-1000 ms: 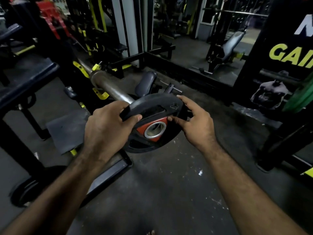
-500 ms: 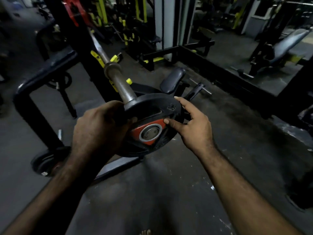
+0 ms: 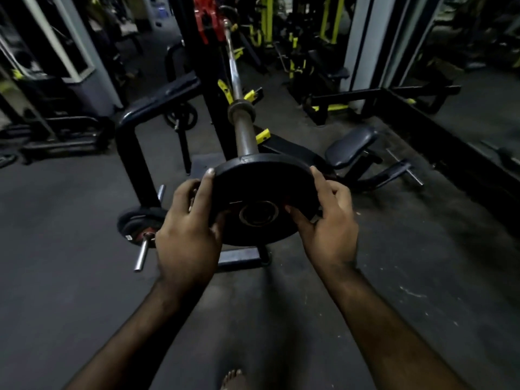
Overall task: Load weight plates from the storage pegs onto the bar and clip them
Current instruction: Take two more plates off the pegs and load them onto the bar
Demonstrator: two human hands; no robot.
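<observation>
Black rubber dominates what we see. Furthest left, a spare weight plate (image 3: 138, 225) sits on a low storage peg (image 3: 141, 253), kept near the rack for reach. Next, our left hand (image 3: 187, 235) grips the rim of the weight plate (image 3: 261, 190) we are loading, thumb stretched up its edge. The plate appears threaded on the end of the barbell sleeve (image 3: 245, 133), short of the collar; whether it is fully seated we cannot tell. Our right hand (image 3: 327, 220) clasps the opposite rim, thumb near the hub (image 3: 257, 214). We judge the two-sided hold keeps the bore square to the sleeve.
</observation>
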